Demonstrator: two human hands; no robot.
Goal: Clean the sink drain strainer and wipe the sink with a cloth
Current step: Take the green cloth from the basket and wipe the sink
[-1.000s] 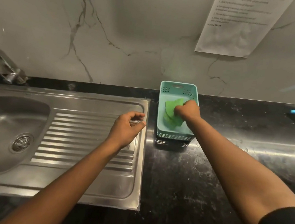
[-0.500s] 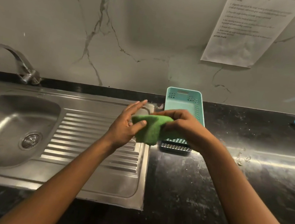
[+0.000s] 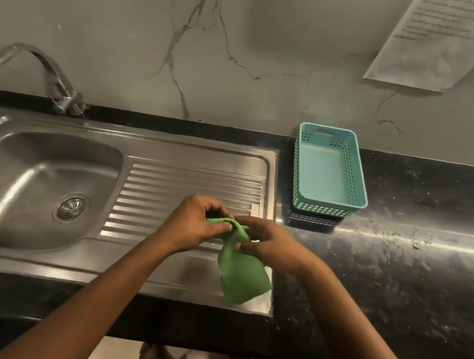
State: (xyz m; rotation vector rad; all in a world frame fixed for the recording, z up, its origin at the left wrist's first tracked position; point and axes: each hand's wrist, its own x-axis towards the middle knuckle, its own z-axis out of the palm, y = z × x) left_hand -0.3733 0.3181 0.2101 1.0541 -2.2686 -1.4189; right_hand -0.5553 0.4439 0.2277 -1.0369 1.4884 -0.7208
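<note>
A green cloth (image 3: 241,274) hangs over the right end of the ribbed steel drainboard (image 3: 191,183). My left hand (image 3: 195,223) pinches its top edge, and my right hand (image 3: 267,239) grips the cloth just beside it. Both hands are close together above the drainboard. The steel sink bowl (image 3: 24,172) lies to the left, and the round metal drain strainer (image 3: 72,208) sits in its bottom. The cloth's upper part is hidden inside my fingers.
A teal plastic basket (image 3: 358,190) stands on the black counter (image 3: 398,256) to the right of the sink. A chrome tap (image 3: 49,75) rises at the back left. A printed sheet (image 3: 440,40) hangs on the marble wall.
My right hand lifted the cloth out of the basket and carried it left and nearer. My left hand took hold of it too, and the cloth now hangs unfolded.
</note>
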